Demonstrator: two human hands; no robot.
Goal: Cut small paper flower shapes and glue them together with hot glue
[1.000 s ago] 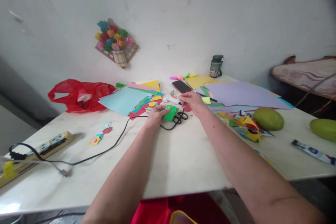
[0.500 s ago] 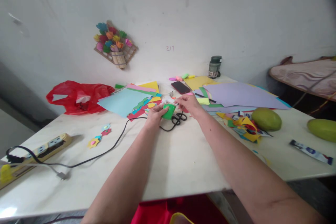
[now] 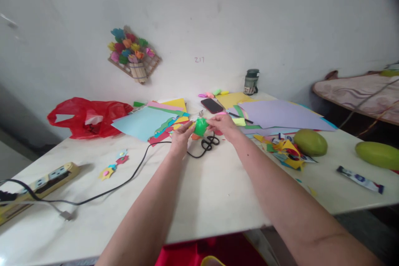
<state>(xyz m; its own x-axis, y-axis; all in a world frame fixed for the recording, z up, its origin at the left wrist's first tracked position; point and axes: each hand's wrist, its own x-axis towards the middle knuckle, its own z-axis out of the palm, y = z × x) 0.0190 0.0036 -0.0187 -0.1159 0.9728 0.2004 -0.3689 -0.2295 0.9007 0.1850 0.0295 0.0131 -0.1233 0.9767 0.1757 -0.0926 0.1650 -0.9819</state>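
Observation:
A small, shiny, bright green packet [image 3: 200, 126] is stretched between my two hands above the middle of the table. My left hand [image 3: 182, 134] pinches its left edge. At the right edge, my right hand [image 3: 222, 125] has thumb and fingers closed on it. The packet looks rounded, and its contents cannot be made out. Just under it a bit of orange shows. A black cable [image 3: 195, 156] runs below my hands, with dark loops [image 3: 210, 143] close to my right hand. Cut colored paper pieces [image 3: 162, 134] lie beside my left hand.
Left are a red plastic bag [image 3: 90, 118], a power strip [image 3: 46, 185] and paper flowers [image 3: 114, 165]. Behind my hands lies a phone [image 3: 212, 105]. On the right are lilac paper [image 3: 280, 113], paper scraps [image 3: 288, 151], green fruits [image 3: 311, 142] and a tube [image 3: 360, 179].
The green packet, square and mostly in my left hand before, now appears rounded and is held from both sides. A white item behind it is no longer visible. The view has shifted slightly.

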